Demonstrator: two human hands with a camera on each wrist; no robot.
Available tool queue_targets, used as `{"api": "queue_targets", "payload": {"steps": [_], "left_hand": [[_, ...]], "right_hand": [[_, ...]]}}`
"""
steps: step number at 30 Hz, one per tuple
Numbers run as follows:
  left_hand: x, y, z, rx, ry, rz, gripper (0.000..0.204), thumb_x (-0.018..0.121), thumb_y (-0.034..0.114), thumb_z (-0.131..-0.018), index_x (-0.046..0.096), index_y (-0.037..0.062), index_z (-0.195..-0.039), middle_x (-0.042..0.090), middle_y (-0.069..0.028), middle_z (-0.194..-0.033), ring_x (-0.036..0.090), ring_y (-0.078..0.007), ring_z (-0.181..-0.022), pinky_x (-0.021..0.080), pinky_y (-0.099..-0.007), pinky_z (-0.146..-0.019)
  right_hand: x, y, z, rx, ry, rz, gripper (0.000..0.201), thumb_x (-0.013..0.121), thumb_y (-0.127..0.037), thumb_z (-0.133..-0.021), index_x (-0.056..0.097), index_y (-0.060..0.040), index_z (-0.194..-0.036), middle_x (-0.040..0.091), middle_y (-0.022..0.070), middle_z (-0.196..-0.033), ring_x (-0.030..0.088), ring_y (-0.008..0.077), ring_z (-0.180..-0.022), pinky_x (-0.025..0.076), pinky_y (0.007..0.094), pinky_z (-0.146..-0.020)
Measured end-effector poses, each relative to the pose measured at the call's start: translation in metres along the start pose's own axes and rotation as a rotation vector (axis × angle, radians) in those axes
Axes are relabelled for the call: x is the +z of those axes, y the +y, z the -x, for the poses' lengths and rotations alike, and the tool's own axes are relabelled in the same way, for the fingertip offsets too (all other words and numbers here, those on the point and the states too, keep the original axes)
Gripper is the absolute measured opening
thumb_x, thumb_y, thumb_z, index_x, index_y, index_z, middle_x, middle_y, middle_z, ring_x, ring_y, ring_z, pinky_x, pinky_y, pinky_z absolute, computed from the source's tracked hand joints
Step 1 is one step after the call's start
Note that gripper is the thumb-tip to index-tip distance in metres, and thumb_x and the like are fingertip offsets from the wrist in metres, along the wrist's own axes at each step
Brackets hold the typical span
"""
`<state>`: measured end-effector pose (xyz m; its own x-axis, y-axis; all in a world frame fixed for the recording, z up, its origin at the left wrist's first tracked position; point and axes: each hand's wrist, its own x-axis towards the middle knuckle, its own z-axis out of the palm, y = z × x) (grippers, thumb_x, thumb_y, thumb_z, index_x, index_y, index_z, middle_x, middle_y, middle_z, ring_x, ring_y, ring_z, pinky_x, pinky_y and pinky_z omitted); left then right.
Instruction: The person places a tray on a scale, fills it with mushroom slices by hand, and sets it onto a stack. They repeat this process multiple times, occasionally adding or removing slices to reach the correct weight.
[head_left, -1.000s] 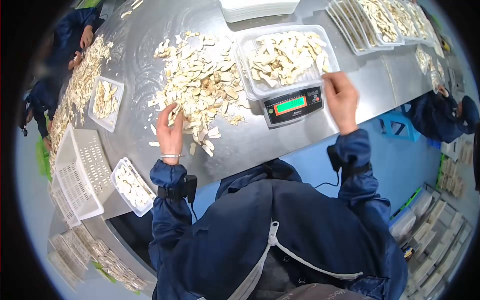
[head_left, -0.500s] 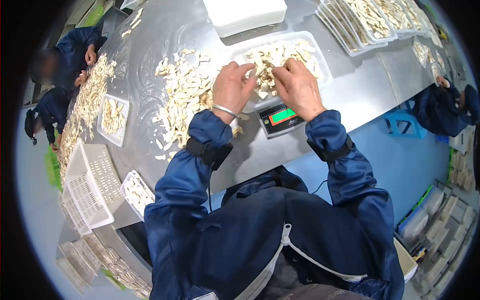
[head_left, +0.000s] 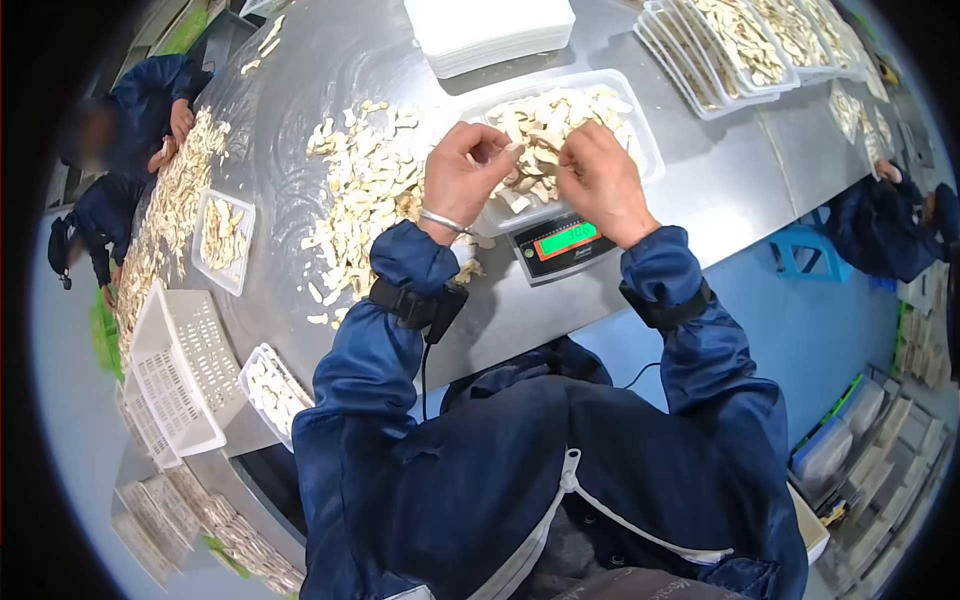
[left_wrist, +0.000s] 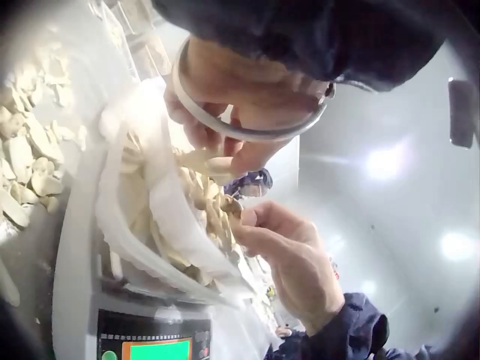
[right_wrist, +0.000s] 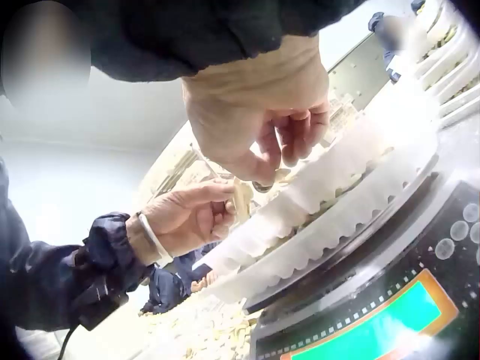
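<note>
A clear plastic tray (head_left: 655, 160) heaped with pale sliced mushrooms (head_left: 540, 120) sits on a digital scale (head_left: 568, 240) with a lit green display. My left hand (head_left: 460, 180), with a bangle at the wrist, is over the tray's left side. Between its thumb and fingers it pinches a pale mushroom slice (right_wrist: 241, 201). Facing it across the heap, my right hand (head_left: 605, 185) pinches a darker-edged slice (left_wrist: 235, 210) in its fingertips. Both hands stay close above the tray. Left of the scale, a loose pile of mushroom slices (head_left: 360, 185) spreads over the metal table (head_left: 470, 320).
A stack of white trays (head_left: 490, 35) stands behind the scale, and filled trays (head_left: 690, 60) lean in a row at back right. At left are a small filled tray (head_left: 222, 240), a perforated basket (head_left: 190, 370) and another tray (head_left: 272, 390). Other people work around the table.
My left hand moved from the loose pile to above the tray, and my right hand from its right edge inward. Over the last half second both have stayed there, fingers shifting slightly.
</note>
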<state>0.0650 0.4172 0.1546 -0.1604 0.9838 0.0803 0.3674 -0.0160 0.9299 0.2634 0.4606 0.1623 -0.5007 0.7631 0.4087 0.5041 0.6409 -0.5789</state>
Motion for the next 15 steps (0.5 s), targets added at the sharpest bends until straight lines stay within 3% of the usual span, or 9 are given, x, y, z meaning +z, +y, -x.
{"api": "queue_targets", "payload": {"steps": [3,5,7,9,10,11,13,14,15], "left_hand": [[-0.012,-0.001,0.003,-0.178,-0.032,0.437,0.013,0.068,0.010,-0.084,0.063,0.0037,-0.094,0.064,-0.0007,-0.089,0.058,-0.0082,-0.075,0.048,-0.0235,-0.067],[-0.021,0.004,0.007,-0.298,-0.027,0.743,0.015,0.065,0.009,-0.085,0.060,0.0038,-0.098,0.064,-0.0025,-0.090,0.060,-0.0090,-0.079,0.050,-0.0245,-0.071],[-0.026,0.003,0.016,-0.369,-0.090,0.988,0.015,0.058,0.012,-0.088,0.057,0.0034,-0.101,0.064,-0.0067,-0.094,0.063,-0.0173,-0.086,0.052,-0.0328,-0.081],[-0.022,0.006,0.032,-0.406,-0.084,1.188,0.016,0.055,0.014,-0.089,0.055,0.0028,-0.101,0.064,-0.0099,-0.097,0.064,-0.0220,-0.091,0.051,-0.0373,-0.086],[-0.018,0.009,0.039,-0.418,-0.081,1.240,0.021,0.052,0.016,-0.090,0.057,0.0013,-0.104,0.065,-0.0106,-0.096,0.065,-0.0225,-0.086,0.053,-0.0360,-0.078],[-0.013,0.005,0.046,-0.441,-0.081,1.316,0.024,0.050,0.018,-0.091,0.057,0.0012,-0.106,0.064,-0.0112,-0.098,0.065,-0.0230,-0.087,0.053,-0.0361,-0.077],[-0.004,0.010,0.057,-0.475,-0.081,1.469,0.029,0.047,0.022,-0.093,0.055,0.0012,-0.111,0.064,-0.0124,-0.101,0.065,-0.0238,-0.089,0.053,-0.0364,-0.077],[0.005,0.016,0.064,-0.600,0.074,1.479,0.036,0.043,0.030,-0.095,0.056,0.0015,-0.113,0.063,-0.0139,-0.099,0.062,-0.0238,-0.080,0.051,-0.0340,-0.067],[0.003,0.015,0.069,-0.599,-0.009,1.528,0.037,0.043,0.032,-0.096,0.056,0.0016,-0.113,0.063,-0.0143,-0.098,0.060,-0.0229,-0.076,0.048,-0.0330,-0.064]], "right_hand": [[-0.017,0.001,-0.002,0.173,0.044,-0.186,0.007,0.063,-0.004,-0.074,0.057,-0.0032,-0.078,0.058,0.0110,-0.076,0.058,0.0294,-0.073,0.047,0.0375,-0.066],[-0.031,-0.001,-0.006,0.332,0.085,-0.323,0.009,0.064,-0.008,-0.076,0.058,-0.0015,-0.078,0.060,0.0078,-0.070,0.056,0.0171,-0.063,0.046,0.0301,-0.060],[-0.040,-0.011,-0.012,0.351,0.110,-0.393,0.010,0.065,-0.008,-0.076,0.058,-0.0014,-0.078,0.060,0.0061,-0.070,0.055,0.0141,-0.064,0.045,0.0288,-0.060],[-0.038,-0.028,-0.018,0.201,0.117,-0.453,0.010,0.065,-0.008,-0.076,0.058,-0.0010,-0.078,0.061,0.0063,-0.071,0.056,0.0139,-0.065,0.045,0.0287,-0.060],[-0.036,-0.044,-0.021,0.105,0.119,-0.456,0.010,0.065,-0.008,-0.077,0.057,-0.0008,-0.079,0.060,0.0071,-0.070,0.057,0.0160,-0.065,0.046,0.0289,-0.061],[-0.034,-0.056,-0.021,0.076,0.021,-0.482,0.011,0.065,-0.009,-0.077,0.058,-0.0012,-0.081,0.060,0.0093,-0.072,0.059,0.0225,-0.068,0.047,0.0328,-0.064],[-0.023,-0.070,-0.018,-0.148,-0.130,-0.354,0.012,0.064,-0.005,-0.078,0.058,-0.0002,-0.087,0.060,0.0068,-0.082,0.056,0.0177,-0.072,0.046,0.0282,-0.069],[-0.023,-0.072,-0.017,-0.196,-0.131,-0.360,0.014,0.065,-0.005,-0.078,0.059,0.0000,-0.089,0.060,0.0078,-0.083,0.056,0.0193,-0.073,0.047,0.0288,-0.069],[-0.023,-0.074,-0.017,-0.242,-0.131,-0.365,0.017,0.065,-0.006,-0.077,0.059,0.0001,-0.092,0.060,0.0089,-0.084,0.056,0.0209,-0.073,0.047,0.0294,-0.070]]}}
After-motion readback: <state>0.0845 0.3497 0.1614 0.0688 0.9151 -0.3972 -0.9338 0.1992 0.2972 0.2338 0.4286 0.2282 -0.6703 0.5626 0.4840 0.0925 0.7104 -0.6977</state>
